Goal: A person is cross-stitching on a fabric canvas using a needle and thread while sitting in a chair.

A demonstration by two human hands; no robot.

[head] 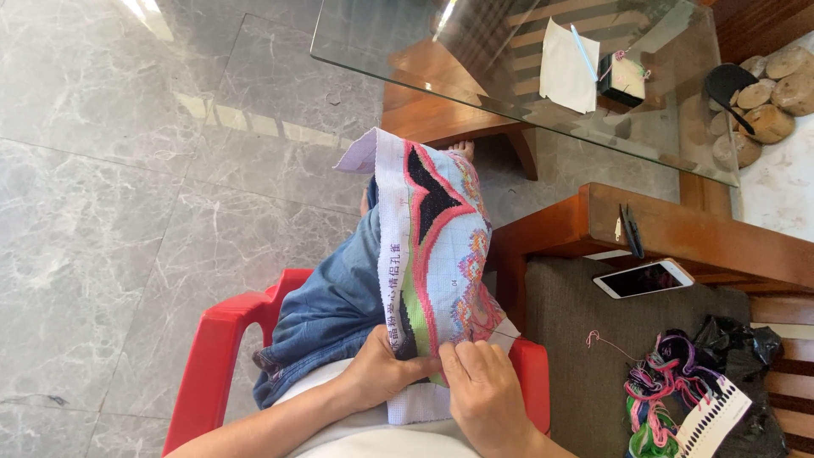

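Observation:
A white cross-stitch cloth [428,229] with pink, black and green stitched patterns lies draped over my lap and knee. My left hand [386,371] grips its near edge from the left side. My right hand [483,382] pinches at the cloth's lower right part, fingers closed where a thin dark thread [500,332] runs out to the right; the needle itself is too small to make out. I sit on a red plastic chair [216,339] in blue jeans [331,305].
A wooden sofa with a brown cushion [585,356] on my right holds a white phone [643,278], small scissors [632,231], and a bundle of coloured threads [670,382] on a black bag. A glass table [475,51] ahead carries a white cloth [568,68] and thread box.

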